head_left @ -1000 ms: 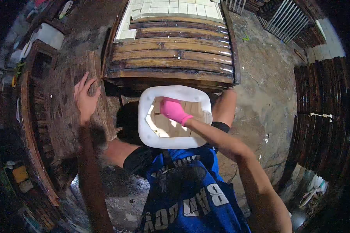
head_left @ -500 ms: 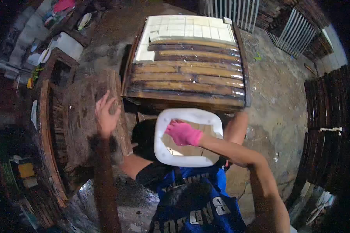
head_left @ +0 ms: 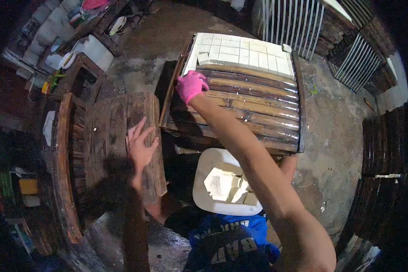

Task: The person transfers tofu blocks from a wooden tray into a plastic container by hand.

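My right hand, in a pink glove, reaches to the left side of a frame of dark, wet bamboo slats. Its fingers curl down at the lower end of a column of white tofu-like blocks; whatever they grip is hidden under the glove. Those blocks lie in tight rows across the far part of the slats. My left hand rests with fingers spread on a worn wooden bench. Between my legs stands a white plastic tub with several pale blocks in it, partly covered by my right forearm.
A single small white block sits at the far right corner of the rows. Metal bar grilles lean at the back right. Stacked dark slats line the right side, and a white box stands at the far left.
My right hand has left the tub and moved up and left to the white blocks on the slats. My left hand stays on the bench. The view has shifted somewhat.
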Demonstrator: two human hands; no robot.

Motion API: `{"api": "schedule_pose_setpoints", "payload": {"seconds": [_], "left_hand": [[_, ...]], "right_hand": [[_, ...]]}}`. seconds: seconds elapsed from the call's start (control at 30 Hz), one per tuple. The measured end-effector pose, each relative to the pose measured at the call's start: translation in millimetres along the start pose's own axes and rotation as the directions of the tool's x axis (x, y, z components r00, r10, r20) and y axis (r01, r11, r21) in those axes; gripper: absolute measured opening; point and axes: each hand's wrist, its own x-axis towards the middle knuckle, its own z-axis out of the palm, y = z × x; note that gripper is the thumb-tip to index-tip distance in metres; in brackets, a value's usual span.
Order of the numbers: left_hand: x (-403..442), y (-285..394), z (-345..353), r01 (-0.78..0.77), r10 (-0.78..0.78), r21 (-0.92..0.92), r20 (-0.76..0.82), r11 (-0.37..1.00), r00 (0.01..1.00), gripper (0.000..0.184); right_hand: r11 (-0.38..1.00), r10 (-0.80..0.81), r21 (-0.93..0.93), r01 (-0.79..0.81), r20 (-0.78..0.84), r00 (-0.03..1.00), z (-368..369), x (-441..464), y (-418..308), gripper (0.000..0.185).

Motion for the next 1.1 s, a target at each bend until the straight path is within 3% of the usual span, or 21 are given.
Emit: {"api": "schedule_pose_setpoints", "payload": {"seconds": [0.07, 0.1, 0.13, 0.2, 0.4, 0.53, 0.6, 0.63, 0.7, 0.73, 0.77, 0.8, 0.87, 0.93, 1.0, 1.07, 1.1], "left_hand": [[-1.6, -4.2, 2.6, 0.020, -0.020, -0.001, -0.003, 1.000, 1.000, 0.035], [-1.4, -4.1, 0.9, 0.019, -0.019, -0.009, 0.005, 1.000, 1.000, 0.035], [-0.3, -2.5, 0.3, 0.025, -0.025, -0.020, 0.006, 0.999, 1.000, 0.035], [2.7, 2.3, 0.0, 0.086, -0.085, -0.092, 0.011, 0.992, 0.996, 0.036], [0.5, -4.7, 0.7, 0.027, -0.028, -0.078, -0.015, 0.997, 1.000, 0.037], [0.6, -0.4, -6.0, 0.089, -0.089, -0.051, -0.002, 0.995, 0.996, 0.038], [0.1, -7.9, 0.2, 0.037, -0.038, -0.085, -0.014, 0.996, 0.999, 0.038], [-1.0, -10.3, 3.3, 0.029, -0.033, -0.135, -0.032, 0.990, 0.999, 0.037], [-2.2, -6.3, 0.3, 0.050, -0.054, -0.138, -0.020, 0.989, 0.998, 0.036], [-1.4, -6.3, -1.5, 0.054, -0.056, -0.134, -0.012, 0.990, 0.998, 0.036], [-4.0, -7.3, -0.5, 0.066, -0.068, -0.138, -0.009, 0.988, 0.998, 0.036], [-4.8, -7.4, 0.6, 0.053, -0.057, -0.128, -0.027, 0.990, 0.998, 0.036], [-2.6, -4.4, 0.2, 0.026, -0.033, -0.121, -0.054, 0.992, 0.998, 0.036], [-1.1, -1.9, -2.9, 0.073, -0.075, -0.100, -0.014, 0.992, 0.997, 0.036], [-1.5, -7.2, 4.2, 0.077, -0.082, -0.140, -0.025, 0.987, 0.996, 0.037], [-2.7, -9.4, 5.4, 0.046, -0.057, -0.179, -0.053, 0.983, 0.997, 0.038], [-4.0, -10.7, 4.0, 0.058, -0.069, -0.170, -0.056, 0.984, 0.996, 0.038]], "right_hand": [[0.992, -0.103, 0.071, 0.104, -0.016, 0.995, 19.5, 12.6, 4.9, 0.038], [0.971, -0.231, 0.055, 0.233, -0.050, 0.972, 25.0, 16.0, 17.2, 0.035], [0.967, -0.254, 0.022, 0.255, -0.031, 0.967, 32.8, 14.1, 34.1, 0.035], [0.891, -0.387, 0.160, 0.425, -0.222, 0.895, 26.3, 2.8, 63.3, 0.031], [0.885, -0.403, 0.160, 0.438, -0.207, 0.891, 15.5, -0.9, 54.5, 0.035], [0.804, -0.586, 0.111, 0.584, -0.017, 0.810, 3.7, 0.2, 84.3, 0.030], [0.674, -0.731, 0.116, 0.730, -0.043, 0.681, 17.5, 8.3, 102.0, 0.048], [0.665, -0.740, 0.114, 0.738, -0.037, 0.672, 17.4, 9.0, 108.5, 0.048], [0.572, -0.723, 0.016, 0.820, -0.462, 0.514, 1.0, -5.9, 110.3, 0.063], [0.562, -0.732, 0.015, 0.827, -0.457, 0.505, -0.3, -12.5, 102.4, 0.063], [0.853, -0.425, 0.154, 0.499, -0.350, 0.834, 3.4, -23.2, 93.8, 0.074], [0.973, -0.013, 0.225, 0.057, -0.196, 0.981, 6.7, -30.1, 88.2, 0.086], [0.985, -0.055, 0.155, 0.074, -0.129, 0.990, 17.5, -22.6, 85.1, 0.087], [0.950, -0.294, 0.051, 0.307, -0.171, 0.940, 28.8, -6.3, 86.0, 0.080], [0.944, -0.320, 0.018, 0.330, -0.197, 0.927, 32.9, 20.0, 99.3, 0.074], [0.902, -0.393, 0.146, 0.407, -0.112, 0.912, 25.9, 55.7, 108.7, 0.073], [0.860, -0.440, 0.284, 0.424, -0.008, 0.898, 26.3, 81.9, 114.5, 0.082]]}}
